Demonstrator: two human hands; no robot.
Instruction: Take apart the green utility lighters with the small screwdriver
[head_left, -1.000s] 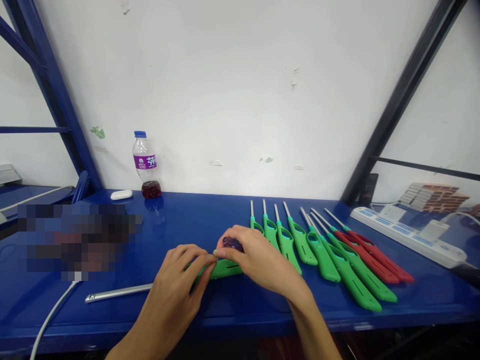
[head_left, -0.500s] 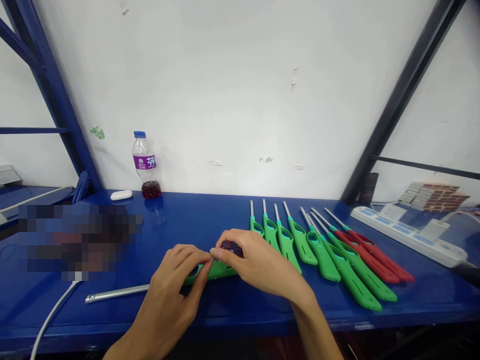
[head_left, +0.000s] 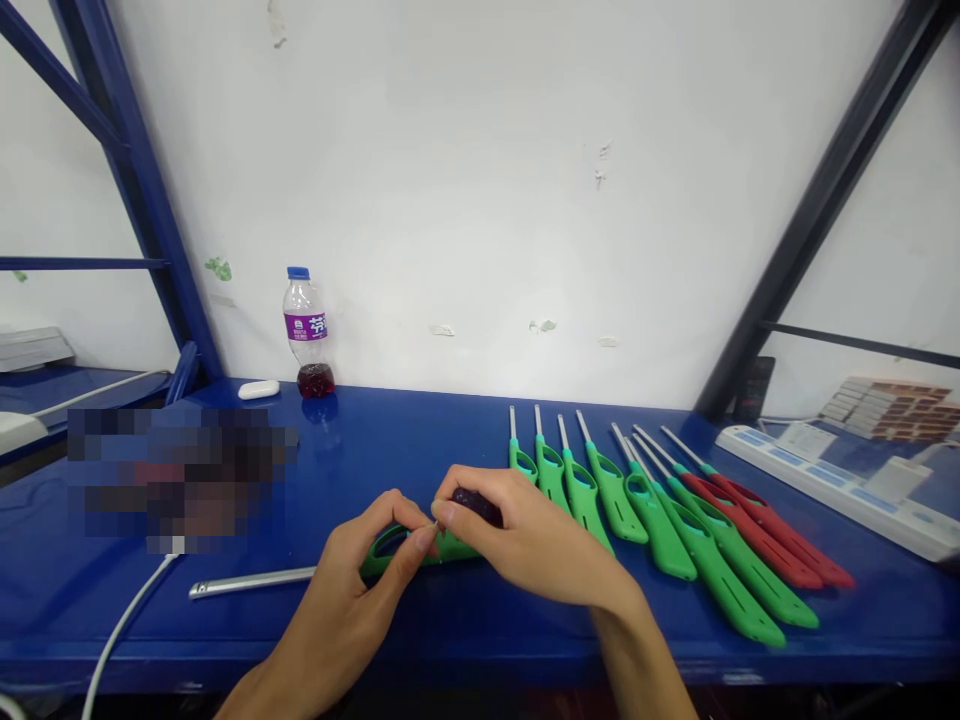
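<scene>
A green gas lighter (head_left: 455, 548) with a long metal barrel lies across the front of the table, its tip pointing left. Over its trigger ring my left hand (head_left: 360, 580) is closed, thumb and forefinger pinched together. Whatever those fingertips hold is too small to make out. My right hand (head_left: 517, 530) grips a dark-handled screwdriver (head_left: 476, 505), whose thin metal tip meets the left fingertips just above the lighter. Part of the lighter's handle is hidden behind my right hand. Farther right lie several green lighters (head_left: 615, 495) and two red lighters (head_left: 765, 520), barrels pointing away.
On the blue table (head_left: 405, 430) a drink bottle (head_left: 307, 330) and a white case (head_left: 259, 390) stand near the wall. A white power strip (head_left: 840, 490) lies at right. A white cable (head_left: 124, 620) crosses the left front, leading to a blurred-out patch (head_left: 180, 475).
The whole view has shifted slightly, so everything appears a little farther right. Both hands stay together over the lighter; the screwdriver handle has turned a little in my right hand.
</scene>
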